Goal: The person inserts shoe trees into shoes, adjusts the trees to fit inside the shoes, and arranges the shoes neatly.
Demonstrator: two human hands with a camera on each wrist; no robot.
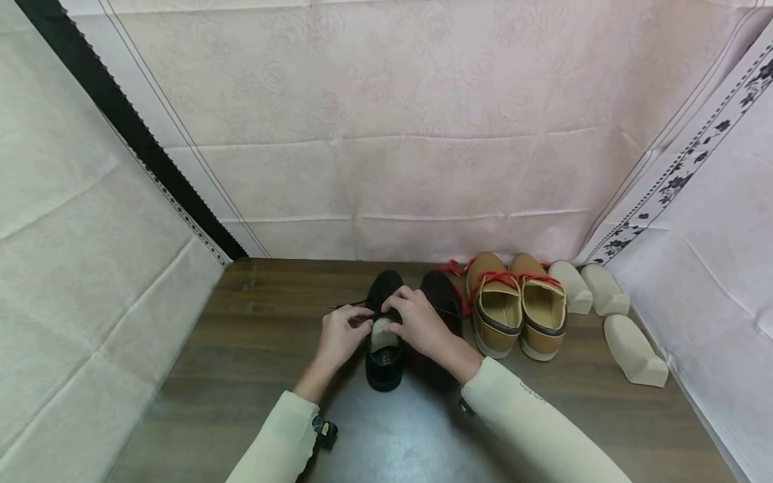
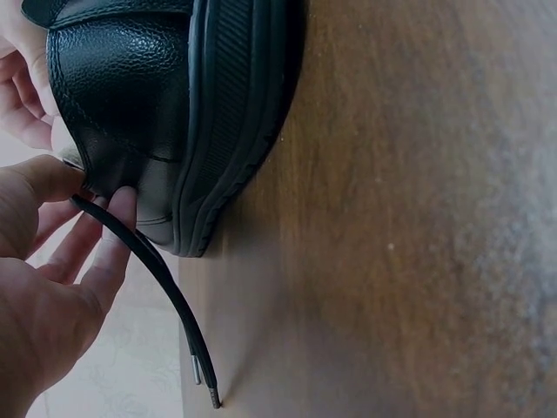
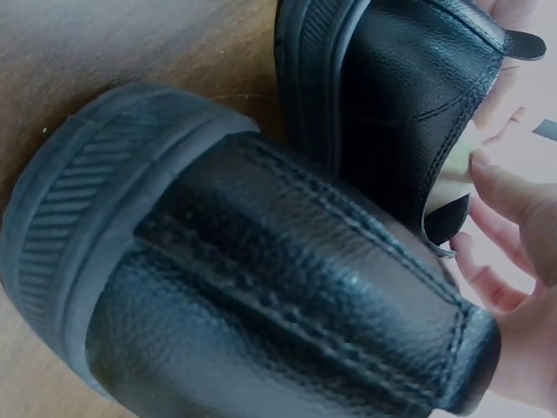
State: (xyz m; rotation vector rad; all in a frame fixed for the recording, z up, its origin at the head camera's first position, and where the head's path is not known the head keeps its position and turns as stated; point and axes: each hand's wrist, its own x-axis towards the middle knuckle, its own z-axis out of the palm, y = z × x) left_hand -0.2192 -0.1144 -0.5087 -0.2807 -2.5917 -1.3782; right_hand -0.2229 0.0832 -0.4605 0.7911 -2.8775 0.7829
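Two black leather shoes stand side by side on the wooden surface. Both hands work at the opening of the left black shoe point(image 1: 384, 373). A cream shoe insert point(image 1: 385, 335) shows inside it. My left hand point(image 1: 339, 335) pinches the shoe's edge near the tongue; black laces point(image 2: 178, 296) with metal tips hang over its fingers. From the other side, my right hand point(image 1: 423, 324) reaches over the second black shoe point(image 3: 287, 287) and holds the front of the opening. Its thumb lies against the insert, beside the black tongue point(image 3: 448, 222). The exact contact of the fingertips is partly hidden.
Tan shoes point(image 1: 496, 322) with red laces stand right of the black pair. Several cream shoe inserts point(image 1: 634, 350) lie farther right. Pale cloth point(image 1: 386, 181) hangs behind and at both sides of the wooden surface point(image 1: 241, 376).
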